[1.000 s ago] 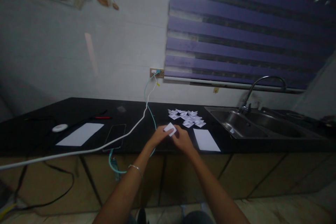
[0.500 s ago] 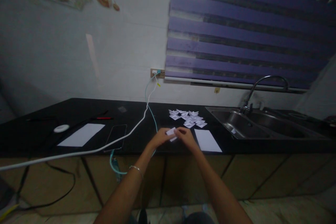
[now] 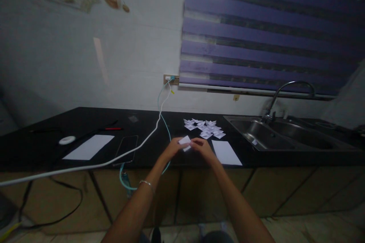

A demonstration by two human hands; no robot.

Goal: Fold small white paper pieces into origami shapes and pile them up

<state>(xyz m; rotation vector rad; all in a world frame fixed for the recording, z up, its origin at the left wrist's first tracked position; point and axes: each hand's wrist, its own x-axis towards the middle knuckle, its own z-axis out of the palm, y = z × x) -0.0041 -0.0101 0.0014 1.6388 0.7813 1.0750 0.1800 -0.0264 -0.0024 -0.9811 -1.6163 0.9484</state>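
Note:
A small folded piece of white paper (image 3: 184, 140) is held up between my two hands, over the front of the black counter. My left hand (image 3: 172, 148) grips its left side. The fingers of my right hand (image 3: 201, 146) pinch its right edge. Just beyond my hands lies a cluster of several small folded white paper boats (image 3: 205, 127). To the right of my right hand, a stack or sheet of plain white paper (image 3: 227, 152) lies flat; I cannot tell which.
A steel sink (image 3: 273, 136) with a curved faucet (image 3: 275, 98) is at the right. On the left lie a larger white sheet (image 3: 89, 147), a dark phone (image 3: 127, 149), a round white object (image 3: 67, 140) and a red pen-like item (image 3: 113, 128). A white cable (image 3: 148, 136) crosses the counter.
The folded paper has turned and tilted between my fingers, so that a squarer face of it shows. Both hands stay in nearly the same place.

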